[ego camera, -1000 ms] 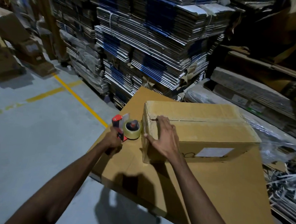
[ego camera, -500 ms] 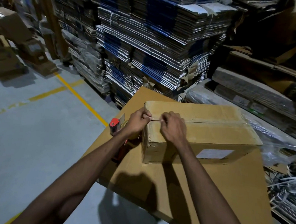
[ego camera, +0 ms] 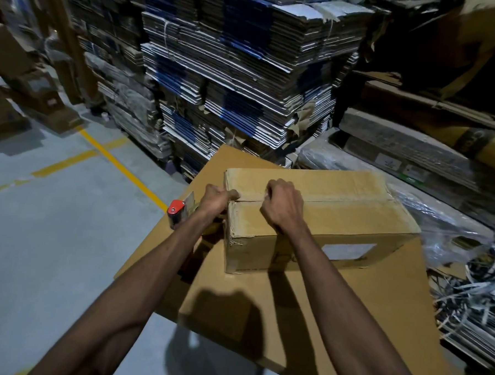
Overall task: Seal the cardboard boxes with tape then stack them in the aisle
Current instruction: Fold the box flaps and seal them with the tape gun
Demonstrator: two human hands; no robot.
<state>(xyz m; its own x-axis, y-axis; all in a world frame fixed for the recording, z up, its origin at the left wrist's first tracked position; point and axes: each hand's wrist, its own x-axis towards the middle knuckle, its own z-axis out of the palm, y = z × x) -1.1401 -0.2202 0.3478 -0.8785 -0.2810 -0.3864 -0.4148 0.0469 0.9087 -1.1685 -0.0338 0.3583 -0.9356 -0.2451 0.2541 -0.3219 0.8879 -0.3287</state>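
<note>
The left hand (ego camera: 215, 198) was curled at the near-left top corner of the brown rectangular cardboard box (ego camera: 319, 219), its thumb laid on the end of the centre seam; whether it pinched a tape end there could not be told. The right hand (ego camera: 281, 207) sat further along the same seam with fingers bent down against the flaps, knuckles up, apparently pressing or pinching at the join, though nothing held in it could be made out. Just beside the box's left end, partly hidden behind the left wrist, stood the red-handled tape dispenser (ego camera: 176, 212), held by neither hand.

The box lay lengthwise on a large flat sheet of brown cardboard (ego camera: 305, 319), with a pale label on its near side. It looked stiff at the edges but likely to give along the middle of the top, where the flaps met (the seam was not visibly covered at this end). For lifting, the bottom edges at the two short ends seemed the safest hold; its weight could not be judged.

The sheet overhung a grey concrete floor (ego camera: 51, 248) marked with yellow lines (ego camera: 121, 166). Behind rose tall stacks of flattened cartons (ego camera: 246, 72), with plastic-wrapped bundles (ego camera: 413, 173) to the right and a tangle of loose strapping (ego camera: 479, 285) at the far right edge.
</note>
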